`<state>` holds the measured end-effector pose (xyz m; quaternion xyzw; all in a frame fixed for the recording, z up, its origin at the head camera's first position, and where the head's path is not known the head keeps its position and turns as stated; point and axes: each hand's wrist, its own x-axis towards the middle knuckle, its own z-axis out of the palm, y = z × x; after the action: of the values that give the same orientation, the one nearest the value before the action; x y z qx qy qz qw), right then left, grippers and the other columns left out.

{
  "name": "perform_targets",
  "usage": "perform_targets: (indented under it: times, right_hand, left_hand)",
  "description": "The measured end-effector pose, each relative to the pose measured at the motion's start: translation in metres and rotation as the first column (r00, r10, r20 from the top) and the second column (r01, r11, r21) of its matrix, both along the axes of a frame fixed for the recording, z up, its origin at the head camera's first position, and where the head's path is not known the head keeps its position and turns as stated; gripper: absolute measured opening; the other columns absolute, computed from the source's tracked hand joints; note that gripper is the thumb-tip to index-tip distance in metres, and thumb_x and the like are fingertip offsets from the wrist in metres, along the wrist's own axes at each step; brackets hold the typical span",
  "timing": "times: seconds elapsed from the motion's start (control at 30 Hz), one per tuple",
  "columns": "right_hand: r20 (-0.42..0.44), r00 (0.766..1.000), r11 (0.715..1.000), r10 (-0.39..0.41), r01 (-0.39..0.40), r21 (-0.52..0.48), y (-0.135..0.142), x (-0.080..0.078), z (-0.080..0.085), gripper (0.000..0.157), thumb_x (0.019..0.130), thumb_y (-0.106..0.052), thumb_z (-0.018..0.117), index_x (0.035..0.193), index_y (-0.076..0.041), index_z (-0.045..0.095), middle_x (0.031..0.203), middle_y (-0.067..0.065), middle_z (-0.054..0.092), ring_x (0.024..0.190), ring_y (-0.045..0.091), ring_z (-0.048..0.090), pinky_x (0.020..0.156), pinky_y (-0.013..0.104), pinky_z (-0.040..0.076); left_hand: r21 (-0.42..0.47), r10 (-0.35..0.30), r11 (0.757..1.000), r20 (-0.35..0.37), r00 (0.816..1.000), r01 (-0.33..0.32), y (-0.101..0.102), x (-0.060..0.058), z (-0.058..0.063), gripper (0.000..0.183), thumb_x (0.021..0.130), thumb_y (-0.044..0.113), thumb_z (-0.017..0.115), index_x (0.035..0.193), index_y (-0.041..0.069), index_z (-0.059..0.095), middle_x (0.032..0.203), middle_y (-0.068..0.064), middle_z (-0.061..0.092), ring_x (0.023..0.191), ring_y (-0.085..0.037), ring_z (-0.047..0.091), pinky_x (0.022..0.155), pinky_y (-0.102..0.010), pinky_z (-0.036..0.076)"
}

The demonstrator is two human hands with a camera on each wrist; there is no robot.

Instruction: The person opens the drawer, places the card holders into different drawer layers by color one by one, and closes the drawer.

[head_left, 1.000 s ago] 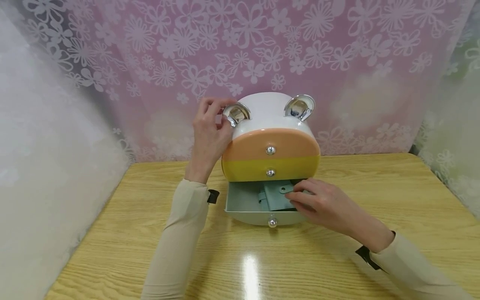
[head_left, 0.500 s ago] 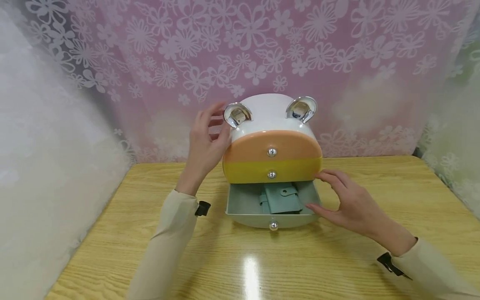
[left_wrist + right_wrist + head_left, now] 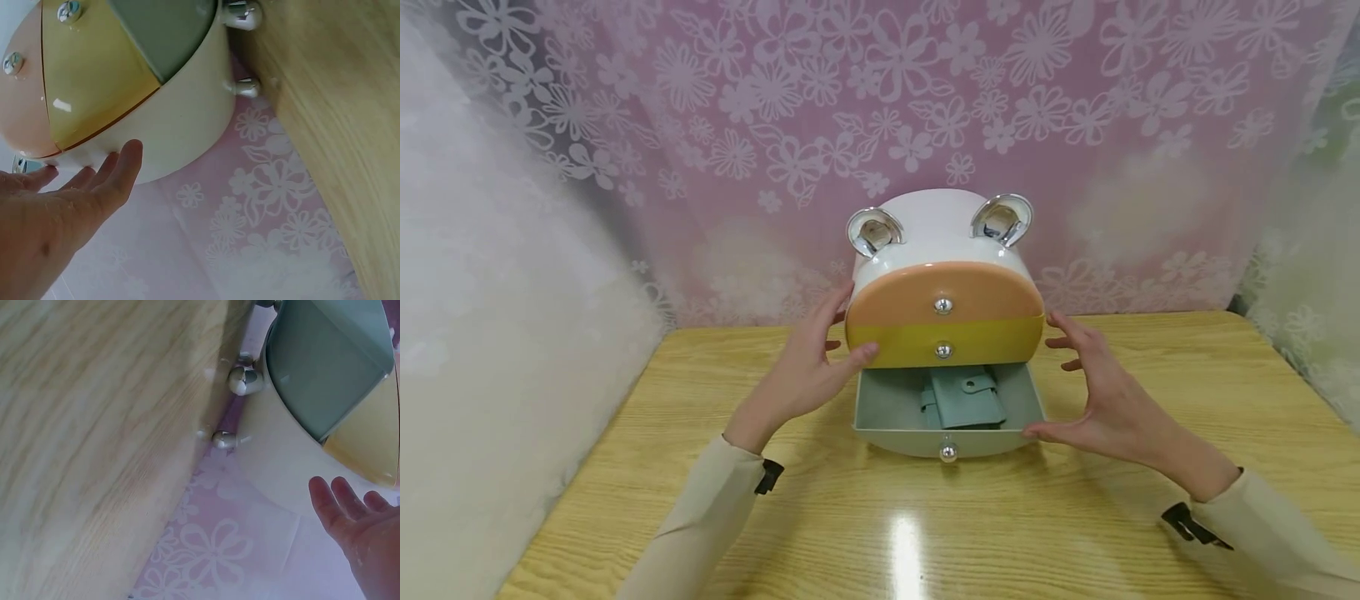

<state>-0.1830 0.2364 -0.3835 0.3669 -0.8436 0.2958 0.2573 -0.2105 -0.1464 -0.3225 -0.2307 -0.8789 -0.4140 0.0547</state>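
A bear-eared drawer box [image 3: 931, 217] with a white shell stands on the table, its orange top drawer [image 3: 895, 293] and yellow middle drawer [image 3: 898, 335] closed. The pale green bottom drawer [image 3: 887, 442] is pulled out. Inside it lies a teal wallet [image 3: 964, 408] with a snap strap. My left hand [image 3: 801, 367] is at the box's left side, fingers spread along the shell and thumb over the yellow drawer's front. On the other side, my right hand [image 3: 1112, 404] is spread, fingertips beside the shell and thumb at the green drawer's right front corner.
The wooden table [image 3: 820, 533] runs under the box, and a pink flowered curtain [image 3: 737, 158] hangs behind it. Silver knobs [image 3: 948, 452] stick out from the drawer fronts. Small silver feet [image 3: 247, 87] hold the box off the table.
My right hand has come out of the green drawer and moved right, leaving the wallet inside. The left hand has left the silver ear and dropped to the box's lower left side.
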Motion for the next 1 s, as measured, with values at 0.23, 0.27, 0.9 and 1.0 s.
perform_targets:
  times: [0.23,0.27,0.9,1.0]
  right_hand:
    - [0.06,0.998,1.0,0.006,-0.008,0.028,0.001,0.0,-0.001,0.152,0.043,-0.026,0.106,0.162,0.001,0.016,0.161,0.02,0.03,0.14,0.005,0.043,0.099,0.009,0.044]
    - [0.061,0.998,0.999,0.001,-0.003,0.039,0.001,0.001,-0.001,0.152,0.043,-0.028,0.106,0.162,0.001,0.015,0.162,0.02,0.029,0.14,0.009,0.044,0.099,0.011,0.045]
    - [0.029,0.999,0.999,-0.03,0.028,0.045,-0.007,0.003,-0.004,0.133,0.06,-0.031,0.1,0.161,0.001,0.019,0.157,0.021,0.035,0.126,0.03,0.054,0.093,0.016,0.051]
    - [-0.072,0.996,0.995,-0.059,0.064,0.074,-0.011,0.009,-0.002,0.108,0.078,-0.056,0.082,0.156,0.001,0.033,0.153,0.023,0.04,0.123,0.031,0.056,0.088,0.027,0.055]
  left_hand:
    - [-0.037,-0.006,0.999,0.025,1.0,0.007,-0.008,0.012,-0.015,0.097,0.088,0.051,0.076,0.162,0.043,0.013,0.169,0.012,0.021,0.147,-0.028,0.044,0.108,-0.054,0.051]
    - [-0.036,-0.002,0.999,0.023,1.0,0.003,-0.01,0.013,-0.017,0.096,0.089,0.05,0.076,0.161,0.043,0.014,0.169,0.012,0.022,0.147,-0.029,0.044,0.108,-0.054,0.051]
    - [0.087,0.08,0.994,-0.197,0.977,-0.064,-0.015,0.01,-0.003,0.057,0.097,0.024,0.07,0.15,0.022,0.049,0.146,-0.005,0.053,0.133,-0.026,0.057,0.098,-0.05,0.057]
    - [0.102,0.081,0.993,-0.213,0.974,-0.06,-0.013,0.007,0.001,0.055,0.097,0.023,0.07,0.148,0.02,0.051,0.144,-0.007,0.055,0.131,-0.028,0.058,0.097,-0.051,0.058]
